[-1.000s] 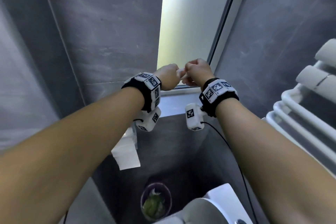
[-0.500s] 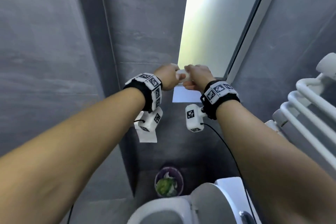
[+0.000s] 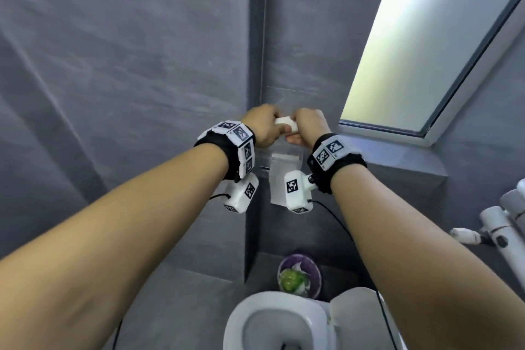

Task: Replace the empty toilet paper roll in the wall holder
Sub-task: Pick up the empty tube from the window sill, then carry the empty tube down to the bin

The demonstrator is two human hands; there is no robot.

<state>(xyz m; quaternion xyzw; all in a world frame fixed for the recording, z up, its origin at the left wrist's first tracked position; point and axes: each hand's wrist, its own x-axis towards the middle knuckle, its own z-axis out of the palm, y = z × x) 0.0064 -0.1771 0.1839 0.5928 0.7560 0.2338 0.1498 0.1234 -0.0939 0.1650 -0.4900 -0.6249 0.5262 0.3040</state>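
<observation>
My left hand (image 3: 262, 128) and my right hand (image 3: 308, 129) meet in front of the grey wall, just left of the window's lower corner. Both are closed on the ends of a small white cylinder (image 3: 286, 123) held level between them; my fingers cover most of it. Directly under the hands, a sheet of white toilet paper (image 3: 279, 179) hangs down the wall from the holder (image 3: 284, 158). My wrists and the white tracker boxes on them partly hide the holder. I cannot tell whether the cylinder touches the holder.
A frosted window (image 3: 426, 51) with a grey sill (image 3: 397, 156) is at the right. A white towel radiator (image 3: 500, 224) juts in at the far right. Below are the open toilet bowl (image 3: 272, 318) and a small bin (image 3: 299, 275) holding green waste.
The view has swung, so the window now lies further right and the toilet bowl has come into sight. Both hands stay closed together on the white cylinder, now above the hanging paper.
</observation>
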